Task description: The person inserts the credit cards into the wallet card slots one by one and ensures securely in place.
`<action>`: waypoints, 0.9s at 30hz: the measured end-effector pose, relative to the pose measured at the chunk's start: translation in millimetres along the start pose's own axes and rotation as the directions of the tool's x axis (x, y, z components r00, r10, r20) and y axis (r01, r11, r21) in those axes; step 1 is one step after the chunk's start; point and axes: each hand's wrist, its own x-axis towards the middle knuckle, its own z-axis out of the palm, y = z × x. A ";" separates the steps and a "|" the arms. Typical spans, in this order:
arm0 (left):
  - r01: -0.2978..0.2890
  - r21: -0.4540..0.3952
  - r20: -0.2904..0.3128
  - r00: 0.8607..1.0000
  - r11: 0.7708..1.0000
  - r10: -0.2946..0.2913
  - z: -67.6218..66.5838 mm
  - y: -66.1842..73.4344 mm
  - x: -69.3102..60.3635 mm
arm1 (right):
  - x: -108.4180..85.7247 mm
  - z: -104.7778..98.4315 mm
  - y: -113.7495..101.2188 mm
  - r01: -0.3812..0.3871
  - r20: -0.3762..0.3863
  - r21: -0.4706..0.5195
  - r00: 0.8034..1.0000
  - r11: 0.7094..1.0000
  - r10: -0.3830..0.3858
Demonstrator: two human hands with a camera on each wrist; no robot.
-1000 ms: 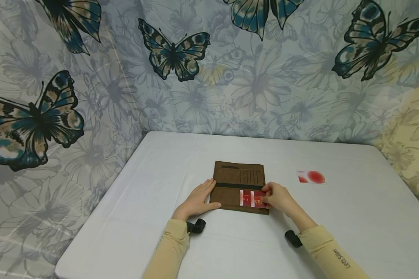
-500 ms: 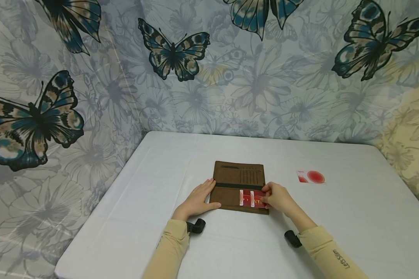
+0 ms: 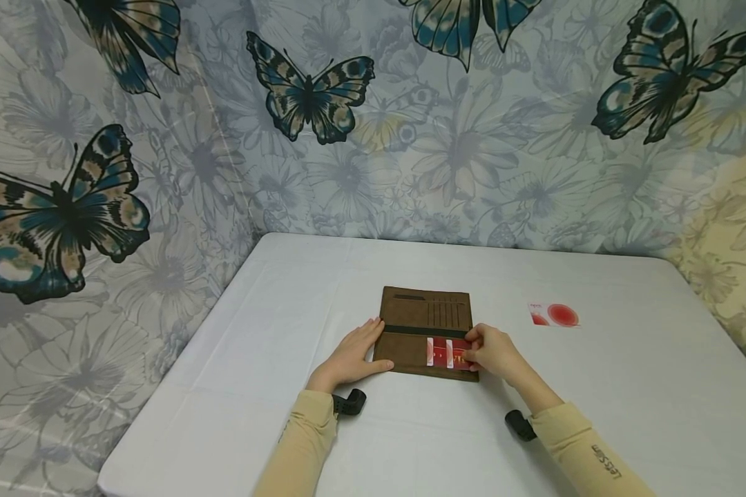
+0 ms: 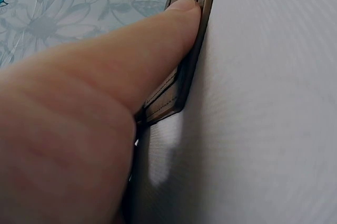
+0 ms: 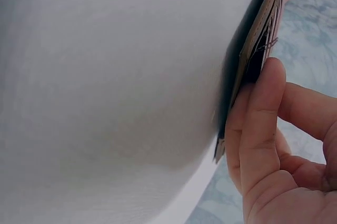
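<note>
An unfolded brown wallet [image 3: 400,351] lies on the white table, with a dark band across its fold and slots on the far half. Red cards [image 3: 438,353] with white strips show in its near half, toward the right. My left hand [image 3: 348,355] rests along the wallet's left side, fingers extended; in the left wrist view its thumb [image 4: 174,27] presses on the wallet edge. At the right edge, my right hand [image 3: 494,353] pinches the end of the rightmost red card, its bent fingers [image 5: 260,129] against the wallet's side. The fingers hide that card's end.
A white and red card [image 3: 555,315] lies flat on the table [image 3: 597,386], to the right of the wallet and beyond the right hand. A butterfly-patterned cloth [image 3: 348,179] hangs behind the table. Both wrists wear black cameras [image 3: 350,402].
My right hand has shifted very slightly left, covering a little more of the card's lettering. The left hand and the wallet stay in place.
</note>
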 end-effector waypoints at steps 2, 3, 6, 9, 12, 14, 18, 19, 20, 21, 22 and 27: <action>-0.003 0.004 0.000 1.000 1.000 0.003 0.5 -0.4 0.0 | -0.3 -0.7 1.4 -0.004 -0.001 0.012 1.000 1.000 0.004; -0.005 0.005 0.000 1.000 1.000 0.005 0.7 -0.4 0.0 | -0.7 -1.2 1.9 -0.004 -0.002 0.017 1.000 1.000 0.004; -0.010 0.012 0.000 1.000 1.000 0.010 1.6 -0.7 0.1 | -1.8 -2.8 4.5 -0.003 0.006 0.036 1.000 0.999 0.003; -0.014 0.006 0.000 1.000 1.000 0.014 1.5 0.1 0.2 | -3.2 -4.7 6.9 0.002 0.022 0.064 1.000 0.998 -0.003; -0.012 0.003 0.002 1.000 1.000 0.012 0.7 1.0 0.5 | -5.6 -6.7 8.6 -0.009 0.040 0.092 0.999 0.996 0.005; -0.009 0.006 0.003 1.000 1.000 0.009 -0.1 1.7 0.7 | -7.6 -8.3 9.1 -0.017 0.052 0.107 0.999 0.994 0.012; -0.003 0.006 0.004 1.000 1.000 0.002 -0.9 2.1 0.8 | -10.7 -10.8 10.1 -0.036 0.067 0.115 0.997 0.993 0.029; -0.003 0.007 0.004 1.000 1.000 0.003 -1.0 2.0 0.6 | -11.1 -11.1 10.5 -0.044 0.069 0.115 0.997 0.992 0.036; -0.002 0.008 0.004 1.000 1.000 0.002 -0.9 1.8 0.6 | -11.6 -11.3 10.9 -0.055 0.072 0.114 0.996 0.992 0.047; -0.003 0.007 0.004 1.000 1.000 0.003 -0.9 1.7 0.4 | -12.0 -11.5 11.2 -0.064 0.076 0.114 0.996 0.991 0.056; -0.003 0.006 0.004 1.000 1.000 0.003 -0.9 1.6 0.2 | -12.7 -11.6 11.0 -0.077 0.080 0.113 0.994 0.991 0.069; 0.000 0.000 0.004 1.000 1.000 0.000 -1.0 0.7 -0.2 | -14.4 -11.5 10.6 -0.125 0.108 0.149 0.988 0.981 0.109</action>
